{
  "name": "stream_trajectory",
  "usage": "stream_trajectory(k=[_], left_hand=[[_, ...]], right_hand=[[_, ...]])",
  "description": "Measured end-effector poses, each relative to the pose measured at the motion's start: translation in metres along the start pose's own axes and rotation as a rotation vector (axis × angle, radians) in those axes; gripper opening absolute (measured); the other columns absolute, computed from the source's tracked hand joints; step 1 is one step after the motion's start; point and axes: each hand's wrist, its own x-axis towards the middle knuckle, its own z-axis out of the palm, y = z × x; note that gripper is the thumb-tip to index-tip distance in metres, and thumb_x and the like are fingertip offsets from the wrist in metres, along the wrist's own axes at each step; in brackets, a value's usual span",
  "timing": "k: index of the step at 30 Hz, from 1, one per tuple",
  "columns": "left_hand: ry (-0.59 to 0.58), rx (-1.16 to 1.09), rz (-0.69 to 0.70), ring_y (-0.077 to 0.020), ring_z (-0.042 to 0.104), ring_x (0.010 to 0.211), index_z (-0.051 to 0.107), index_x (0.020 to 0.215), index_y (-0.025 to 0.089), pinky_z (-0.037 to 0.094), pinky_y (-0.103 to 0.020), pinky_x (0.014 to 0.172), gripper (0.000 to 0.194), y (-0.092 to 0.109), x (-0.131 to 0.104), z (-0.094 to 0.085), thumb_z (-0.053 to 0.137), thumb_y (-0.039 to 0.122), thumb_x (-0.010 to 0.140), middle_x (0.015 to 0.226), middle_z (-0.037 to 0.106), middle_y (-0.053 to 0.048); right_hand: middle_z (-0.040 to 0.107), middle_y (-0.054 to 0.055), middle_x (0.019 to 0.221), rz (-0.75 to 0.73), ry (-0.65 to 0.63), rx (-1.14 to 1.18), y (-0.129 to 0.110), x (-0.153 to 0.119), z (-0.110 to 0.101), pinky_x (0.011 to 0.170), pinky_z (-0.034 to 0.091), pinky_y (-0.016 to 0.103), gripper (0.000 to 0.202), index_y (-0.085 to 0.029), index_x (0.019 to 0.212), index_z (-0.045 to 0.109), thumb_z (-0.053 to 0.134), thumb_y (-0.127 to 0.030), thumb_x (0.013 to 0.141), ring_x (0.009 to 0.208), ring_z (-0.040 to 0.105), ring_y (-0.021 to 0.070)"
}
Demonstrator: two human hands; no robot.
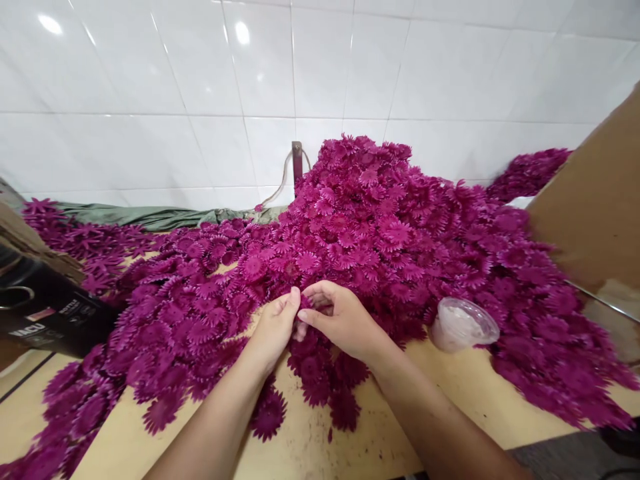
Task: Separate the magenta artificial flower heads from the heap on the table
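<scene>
My left hand (279, 321) and my right hand (336, 316) meet above the table, fingers pinched together on a small magenta fabric flower (305, 303). Most of that flower is hidden by my fingertips and thumbs. All around lies a large heap of magenta flower pieces (370, 220) with notched petals. A few loose flowers (269, 413) rest on the bare wood just below my wrists. To the right of my right hand a clear plastic cup (463, 325) leans at the heap's edge, with something whitish inside.
A black bottle (55, 313) lies tilted at the left beside cardboard. At the right stands a large brown cardboard piece (595, 220). White tiled wall (320, 73) rises behind, with green cloth (135, 215) along its foot. The wooden tabletop (295, 453) shows in front.
</scene>
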Motion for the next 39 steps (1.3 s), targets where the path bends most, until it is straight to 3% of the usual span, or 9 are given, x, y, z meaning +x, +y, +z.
stream_trajectory(k=[2, 6, 12, 18, 23, 28, 33, 36, 39], left_hand=[[-0.039, -0.041, -0.011, -0.0089, 0.043, 0.039, 0.052, 0.051, 0.017, 0.035, -0.021, 0.044, 0.049, 0.002, -0.001, 0.001, 0.051, 0.065, 0.063, 0.04, 0.049, 0.003], [-0.098, -0.063, 0.05, -0.0114, 0.051, 0.057, 0.061, 0.069, 0.016, 0.041, -0.022, 0.059, 0.033, 0.003, -0.002, 0.003, 0.069, 0.046, 0.057, 0.06, 0.06, 0.001], [-0.045, -0.054, 0.079, -0.0082, 0.043, 0.049, 0.055, 0.06, 0.016, 0.035, -0.02, 0.051, 0.03, -0.005, 0.006, 0.0, 0.062, 0.044, 0.066, 0.051, 0.052, 0.004], [0.03, 0.004, 0.108, -0.0053, 0.028, 0.041, 0.041, 0.049, 0.018, 0.022, -0.019, 0.043, 0.042, -0.007, 0.008, -0.004, 0.061, 0.052, 0.063, 0.041, 0.037, 0.008], [0.04, 0.014, 0.038, -0.005, 0.024, 0.038, 0.039, 0.049, 0.018, 0.018, -0.019, 0.041, 0.048, -0.004, 0.004, 0.0, 0.053, 0.061, 0.064, 0.037, 0.033, 0.009], [0.011, 0.019, 0.098, -0.0077, 0.04, 0.047, 0.051, 0.06, 0.017, 0.032, -0.02, 0.049, 0.033, -0.004, 0.002, 0.001, 0.061, 0.048, 0.064, 0.049, 0.048, 0.006], [0.024, 0.1, 0.204, -0.0141, 0.055, 0.075, 0.063, 0.076, 0.017, 0.04, -0.025, 0.074, 0.016, -0.002, 0.003, -0.003, 0.059, 0.031, 0.069, 0.077, 0.065, -0.001], [0.049, 0.124, 0.228, -0.0158, 0.056, 0.086, 0.064, 0.077, 0.018, 0.038, -0.026, 0.082, 0.013, -0.002, 0.004, -0.004, 0.058, 0.026, 0.069, 0.087, 0.066, -0.003], [0.035, 0.133, 0.215, -0.0145, 0.056, 0.076, 0.063, 0.072, 0.017, 0.04, -0.025, 0.075, 0.013, -0.004, 0.005, -0.004, 0.058, 0.029, 0.068, 0.077, 0.065, -0.001]], right_hand=[[0.061, -0.004, 0.06, 0.013, 0.032, 0.005, 0.001, 0.002, -0.003, 0.058, 0.05, 0.027, 0.017, -0.018, 0.082, 0.055, 0.051, -0.01, 0.069, 0.053, 0.059, 0.011], [0.064, 0.001, 0.074, -0.029, 0.202, -0.103, 0.003, 0.002, -0.007, 0.068, 0.049, 0.029, 0.015, -0.018, 0.08, 0.058, 0.051, -0.011, 0.068, 0.068, 0.061, 0.0139], [0.057, -0.003, 0.055, 0.004, 0.195, 0.007, 0.004, 0.002, 0.001, 0.054, 0.049, 0.027, 0.006, -0.019, 0.074, 0.052, 0.049, -0.024, 0.075, 0.051, 0.059, 0.0131], [0.061, 0.007, 0.094, -0.059, 0.202, -0.051, 0.001, 0.003, 0.0, 0.07, 0.05, 0.028, 0.022, -0.018, 0.091, 0.053, 0.055, -0.022, 0.07, 0.078, 0.061, 0.0141], [0.059, -0.001, 0.068, -0.043, 0.059, 0.004, -0.002, 0.003, -0.002, 0.063, 0.047, 0.025, 0.004, -0.017, 0.072, 0.054, 0.056, -0.021, 0.069, 0.064, 0.058, 0.0116], [0.052, -0.006, 0.054, -0.013, 0.304, 0.136, -0.003, 0.012, -0.008, 0.055, 0.043, 0.022, 0.007, -0.019, 0.065, 0.046, 0.051, -0.016, 0.07, 0.051, 0.052, 0.008], [0.06, -0.005, 0.062, 0.055, 0.587, 0.333, -0.005, 0.021, -0.036, 0.05, 0.043, 0.019, 0.014, -0.019, 0.069, 0.042, 0.053, -0.012, 0.065, 0.05, 0.056, 0.0069], [0.059, -0.006, 0.059, 0.0, 0.568, 0.287, -0.006, 0.02, -0.045, 0.048, 0.043, 0.018, 0.015, -0.018, 0.073, 0.048, 0.057, -0.014, 0.062, 0.048, 0.055, 0.0067], [0.058, -0.005, 0.049, 0.023, 0.46, 0.18, -0.006, 0.017, -0.042, 0.042, 0.04, 0.018, 0.007, -0.017, 0.071, 0.052, 0.053, -0.024, 0.069, 0.039, 0.051, 0.0073]])
